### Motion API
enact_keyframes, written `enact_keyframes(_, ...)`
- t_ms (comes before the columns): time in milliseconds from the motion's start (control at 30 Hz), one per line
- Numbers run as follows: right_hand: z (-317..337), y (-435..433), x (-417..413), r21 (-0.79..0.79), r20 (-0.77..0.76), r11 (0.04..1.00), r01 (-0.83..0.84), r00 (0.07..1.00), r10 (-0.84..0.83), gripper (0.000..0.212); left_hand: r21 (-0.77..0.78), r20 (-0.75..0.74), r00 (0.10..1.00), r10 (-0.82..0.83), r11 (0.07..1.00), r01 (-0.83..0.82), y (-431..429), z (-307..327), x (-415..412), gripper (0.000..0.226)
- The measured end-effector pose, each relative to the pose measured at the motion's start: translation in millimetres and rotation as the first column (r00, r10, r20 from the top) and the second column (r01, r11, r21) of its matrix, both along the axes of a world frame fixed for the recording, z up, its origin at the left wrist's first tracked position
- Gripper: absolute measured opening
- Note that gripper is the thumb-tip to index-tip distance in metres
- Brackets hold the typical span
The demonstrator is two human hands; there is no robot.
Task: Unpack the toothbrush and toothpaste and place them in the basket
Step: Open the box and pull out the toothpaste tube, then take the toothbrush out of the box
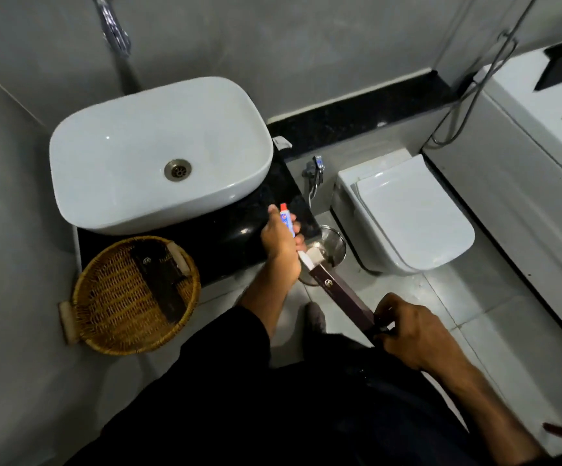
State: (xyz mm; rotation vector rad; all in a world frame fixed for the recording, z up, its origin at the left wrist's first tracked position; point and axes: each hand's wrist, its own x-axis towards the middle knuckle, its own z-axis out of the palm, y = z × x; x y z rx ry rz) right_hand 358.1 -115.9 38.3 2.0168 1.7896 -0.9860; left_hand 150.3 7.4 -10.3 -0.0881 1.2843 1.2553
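The left grip [281, 242] is clamped around a small toothpaste tube [287, 219], red cap pointing up toward twelve o'clock, the fingers wrapped about its lower half. The right grip [407, 331] is pinched shut on the near end of a long, dark purple carton [338, 290], which slants from five o'clock up toward eleven; its far end is open, with a pale flap [306, 260] showing just below the left hand. The tube looks already clear of the carton. Whether a toothbrush is inside cannot be seen.

To finish this step well, I would judge that the left hand should carry the tube across to the basket [104, 297] at about eight o'clock and lay it flat on the weave, while the right hand keeps the carton level so nothing slides out of the open end.

The tube is slim, glossy plastic, white with blue print. The carton is stiff, matt card with sharp edges and a small pale logo. The basket is round woven wicker with two pale handles, and it overhangs the worktop [239, 237], a polished black stone slab; a dark flat packet [160, 280] already lies in it. A smooth white ceramic sink [138, 129] sits at eleven o'clock. Beneath the hands stands a shiny metal bin [335, 245].
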Motion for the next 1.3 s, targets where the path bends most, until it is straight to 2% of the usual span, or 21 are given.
enact_keyframes(100,-18,34,8,0.063,-0.044,0.998,0.001,0.999,0.002,0.025,-0.015,0.003,0.993,0.119,0.993,-0.119,12,-1,-15,0.049)
enact_keyframes(300,-52,89,36,0.107,-0.141,0.994,0.006,0.990,0.009,0.043,0.041,-0.003,0.942,0.335,0.942,-0.334,43,13,-38,0.040)
enact_keyframes(467,-80,139,46,0.097,-0.275,0.990,0.099,0.959,-0.069,0.027,0.082,-0.049,0.947,0.319,0.946,-0.314,74,30,-28,0.047)
enact_keyframes(567,-102,168,38,0.110,-0.355,0.984,0.143,0.930,-0.096,0.034,0.071,-0.115,0.965,0.234,0.971,-0.227,89,28,-9,0.050)
enact_keyframes(700,-129,203,23,0.162,-0.459,0.951,0.265,0.873,-0.165,0.037,-0.026,-0.183,0.982,-0.051,0.999,0.047,94,17,30,0.060)
enact_keyframes(767,-140,221,17,0.148,-0.481,0.933,0.327,0.848,-0.221,0.039,-0.049,-0.175,0.975,-0.138,0.990,0.132,94,11,44,0.056)
enact_keyframes(867,-159,236,10,0.132,-0.505,0.904,0.408,0.812,-0.293,0.041,-0.068,-0.206,0.951,-0.229,0.973,0.219,84,2,57,0.041)
enact_keyframes(933,-172,243,9,0.092,-0.501,0.891,0.444,0.794,-0.344,0.053,-0.070,-0.242,0.930,-0.278,0.961,0.269,77,-4,61,0.034)
enact_keyframes(1000,-185,243,12,0.051,-0.464,0.893,0.448,0.802,-0.376,0.071,-0.072,-0.271,0.922,-0.276,0.961,0.267,73,-6,57,0.032)
enact_keyframes(1067,-196,239,19,0.001,-0.400,0.894,0.447,0.820,-0.410,0.078,-0.061,-0.273,0.934,-0.231,0.973,0.223,68,-7,50,0.033)
enact_keyframes(1133,-199,231,23,-0.050,-0.321,0.926,0.375,0.872,-0.370,0.066,-0.045,-0.262,0.949,-0.176,0.984,0.170,62,-9,43,0.036)
enact_keyframes(1200,-189,221,21,-0.100,-0.316,0.974,0.204,0.922,-0.225,0.039,-0.038,-0.245,0.958,-0.145,0.989,0.140,56,-11,38,0.038)
enact_keyframes(1267,-169,207,10,-0.173,-0.440,0.981,0.092,0.884,-0.160,0.025,-0.042,-0.239,0.963,-0.126,0.992,0.120,50,-12,33,0.038)
enact_keyframes(1300,-157,197,3,-0.255,-0.527,0.964,0.075,0.825,-0.203,0.024,-0.043,-0.239,0.964,-0.119,0.993,0.112,47,-12,31,0.038)
